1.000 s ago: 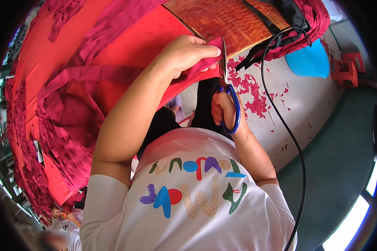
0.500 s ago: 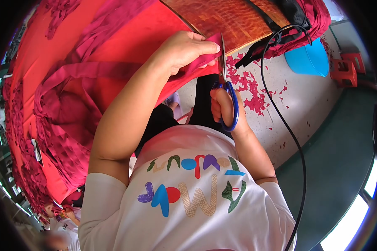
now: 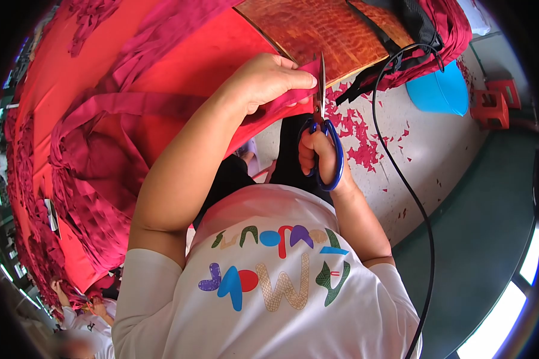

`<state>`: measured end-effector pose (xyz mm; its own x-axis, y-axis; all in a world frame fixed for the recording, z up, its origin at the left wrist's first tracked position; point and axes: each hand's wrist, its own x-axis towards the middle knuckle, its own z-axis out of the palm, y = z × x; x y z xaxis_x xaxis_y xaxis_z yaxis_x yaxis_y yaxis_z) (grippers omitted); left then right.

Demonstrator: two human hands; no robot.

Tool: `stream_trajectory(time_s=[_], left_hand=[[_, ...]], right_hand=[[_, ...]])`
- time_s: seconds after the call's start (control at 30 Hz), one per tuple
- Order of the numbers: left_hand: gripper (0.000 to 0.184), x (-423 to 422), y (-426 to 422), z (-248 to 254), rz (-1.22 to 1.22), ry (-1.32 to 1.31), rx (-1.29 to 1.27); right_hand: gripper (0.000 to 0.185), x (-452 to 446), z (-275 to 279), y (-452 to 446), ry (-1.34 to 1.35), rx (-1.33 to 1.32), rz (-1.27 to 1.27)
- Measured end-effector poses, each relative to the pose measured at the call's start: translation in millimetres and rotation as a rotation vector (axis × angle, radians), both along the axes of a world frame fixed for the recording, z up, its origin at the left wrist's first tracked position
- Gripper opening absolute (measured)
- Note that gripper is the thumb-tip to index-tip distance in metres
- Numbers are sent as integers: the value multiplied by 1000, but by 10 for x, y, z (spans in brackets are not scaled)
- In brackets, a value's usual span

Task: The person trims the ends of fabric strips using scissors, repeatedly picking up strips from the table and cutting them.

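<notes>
My left hand (image 3: 275, 81) pinches the end of a dark red fabric strip (image 3: 290, 99) between thumb and fingers. From there the strip runs left over the bright red cloth surface. My right hand (image 3: 320, 152) is wrapped round the blue handles of a pair of scissors (image 3: 338, 158). Their blades point away from me, along the right edge of the strip, close to my left thumb. Whether fabric lies between the blades I cannot tell. A large heap of the same dark red strips (image 3: 96, 161) lies on the left.
A wooden board (image 3: 317, 30) is beyond my hands. Red scraps (image 3: 362, 140) litter the floor. At the right stand a blue bucket (image 3: 440, 93) and red stools (image 3: 491, 107). A black cable (image 3: 410, 188) hangs down the right side. Another person (image 3: 93, 320) is at lower left.
Both hands have shifted slightly toward me. The scissor blades have moved a little right and now show a small gap from the strip's tip. At lower left, the other person's arm has been raised.
</notes>
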<state>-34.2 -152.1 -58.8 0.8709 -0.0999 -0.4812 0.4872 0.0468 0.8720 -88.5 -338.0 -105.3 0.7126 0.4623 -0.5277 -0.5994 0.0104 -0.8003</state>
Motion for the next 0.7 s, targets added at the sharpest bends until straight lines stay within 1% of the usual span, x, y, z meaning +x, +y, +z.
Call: stream_trajectory(time_s=[0.13, 0.27, 0.37, 0.47, 0.53, 0.67, 0.7], left_hand=[[22, -1, 3, 14, -3, 9, -11], [22, 15, 16, -56, 7, 10, 19], [22, 6, 14, -28, -7, -16, 19], [22, 20, 22, -48, -24, -12, 23], [22, 34, 19, -91, 6, 1, 102], [21, 18, 21, -47, -6, -20, 64], [24, 7, 17, -6, -14, -8, 23]], right_hand=[[25, 10, 38, 23, 63, 4, -26], [26, 2, 93, 45, 70, 4, -39], [27, -4, 115, 50, 69, -43, -43], [29, -28, 134, 74, 35, -65, -59], [31, -43, 148, 98, -39, -97, -55], [33, -37, 176, 110, -20, -126, -61], [33, -37, 187, 116, -7, -140, -70]])
